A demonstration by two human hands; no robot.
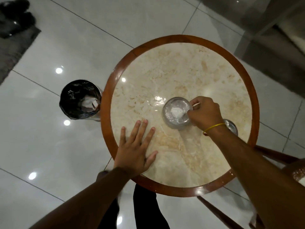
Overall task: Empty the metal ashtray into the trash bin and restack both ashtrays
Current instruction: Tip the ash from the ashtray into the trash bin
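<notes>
A round metal ashtray (175,113) with a white crumpled scrap inside stands near the middle of the round marble table (181,71). My right hand (204,111) grips its right rim with fingers closed. A second ashtray (231,126) peeks out behind my right wrist near the table's right edge, mostly hidden. My left hand (137,149) lies flat on the tabletop with fingers spread, holding nothing. The trash bin (79,100), lined with a black bag and holding white paper, stands on the floor against the table's left edge.
The table has a brown wooden rim (107,90). Glossy white floor tiles surround it. A wooden chair arm (280,156) sits at the lower right, a grey mat (14,52) and dark shoes (14,17) at the upper left. My legs are below the table.
</notes>
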